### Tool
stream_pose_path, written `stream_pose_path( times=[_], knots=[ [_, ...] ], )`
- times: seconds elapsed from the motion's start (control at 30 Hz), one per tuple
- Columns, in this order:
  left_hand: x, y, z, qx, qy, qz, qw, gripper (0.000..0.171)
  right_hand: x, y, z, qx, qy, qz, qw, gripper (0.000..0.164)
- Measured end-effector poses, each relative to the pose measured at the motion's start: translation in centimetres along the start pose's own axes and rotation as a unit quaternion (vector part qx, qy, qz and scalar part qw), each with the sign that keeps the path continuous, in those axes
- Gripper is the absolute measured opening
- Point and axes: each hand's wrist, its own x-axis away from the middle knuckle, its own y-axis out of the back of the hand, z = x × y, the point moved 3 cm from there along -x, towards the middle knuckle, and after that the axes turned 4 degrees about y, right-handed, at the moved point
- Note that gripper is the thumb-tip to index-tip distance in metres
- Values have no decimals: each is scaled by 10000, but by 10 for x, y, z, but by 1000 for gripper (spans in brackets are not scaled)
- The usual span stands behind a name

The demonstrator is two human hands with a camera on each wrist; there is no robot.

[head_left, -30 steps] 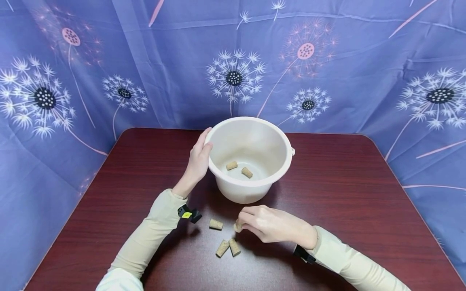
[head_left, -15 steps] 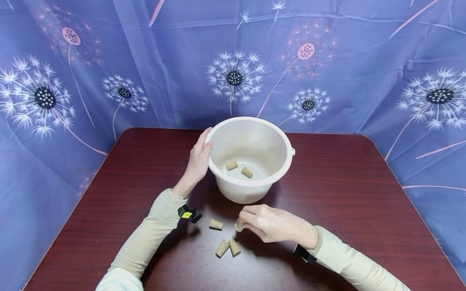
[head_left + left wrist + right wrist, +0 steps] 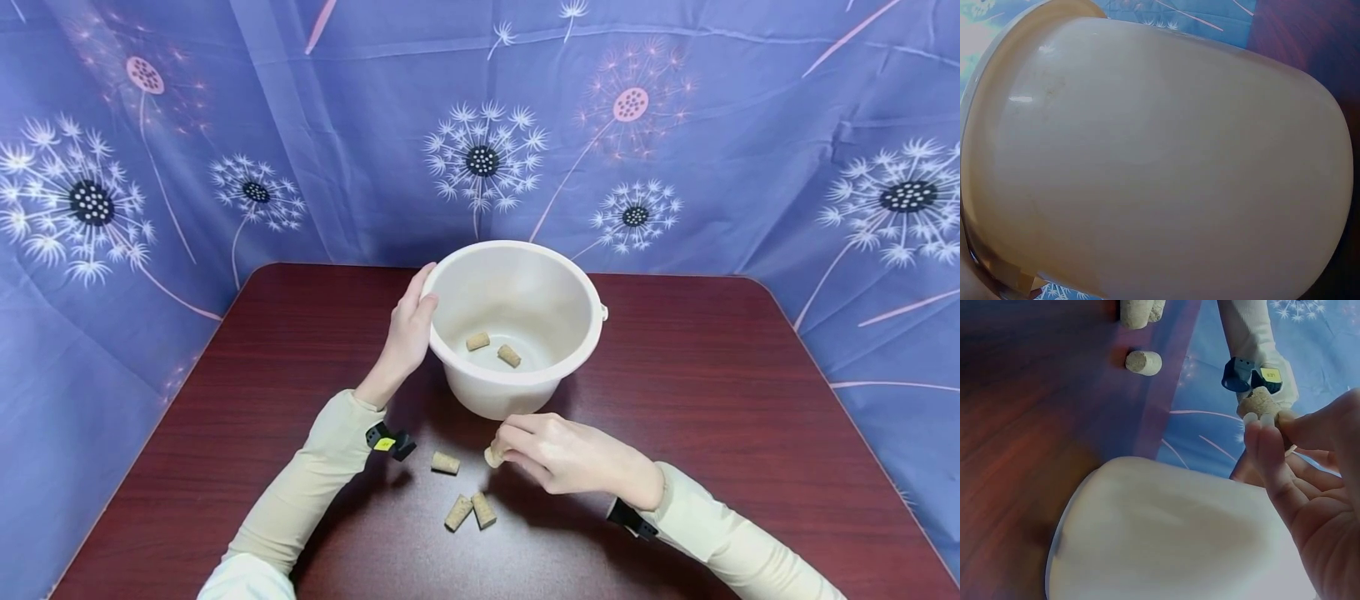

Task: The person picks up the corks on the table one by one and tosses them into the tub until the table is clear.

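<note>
My left hand [image 3: 408, 329] grips the left rim of a white plastic bucket [image 3: 502, 396]; in the left wrist view the bucket's outer wall [image 3: 1160, 156] fills most of the picture. Two corks lie on the bucket floor, a left cork [image 3: 477, 341] and a right cork [image 3: 508, 356]. In front of the bucket, my right hand [image 3: 573, 454] pinches another cork [image 3: 1259, 403] between thumb and fingertips, its end poking out. Three loose corks lie on the table: a single cork [image 3: 445, 463] nearer the bucket, and a close pair, one cork [image 3: 458, 512] beside another cork [image 3: 483, 510].
The dark red wooden table [image 3: 712, 375] stretches out on both sides of the bucket. A blue cloth with dandelion prints [image 3: 360, 150] hangs behind and around it. Each wrist wears a black strap, the left strap [image 3: 386, 439] with a yellow tag.
My right hand has risen slightly toward the bucket with the cork pinched in it. The left hand, the bucket and the other corks have stayed put.
</note>
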Motion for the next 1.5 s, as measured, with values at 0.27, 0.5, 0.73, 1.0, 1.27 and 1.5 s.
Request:
stream_pose_path(
  times=[0.27,0.5,0.73,1.0,1.27,1.5],
  knots=[
    [-1,0,2,60,-36,43,10000,51,0,9,-2,-89,-39,-282,9996,8],
    [0,0,1,45,-82,15,10000,51,-1,14,-2,-154,-156,-384,9990,8],
    [0,0,2,52,-59,28,10000,51,-1,17,-3,-146,-149,-498,9985,8],
    [-1,0,1,44,-80,10,10000,51,-1,19,-4,-126,-166,-506,9985,7],
    [-2,0,1,62,-92,47,9999,51,0,25,-5,-6,-195,-587,9981,6],
    [-1,0,0,50,-81,29,10000,51,-1,28,-7,62,-22,-840,9964,11]
  ],
)
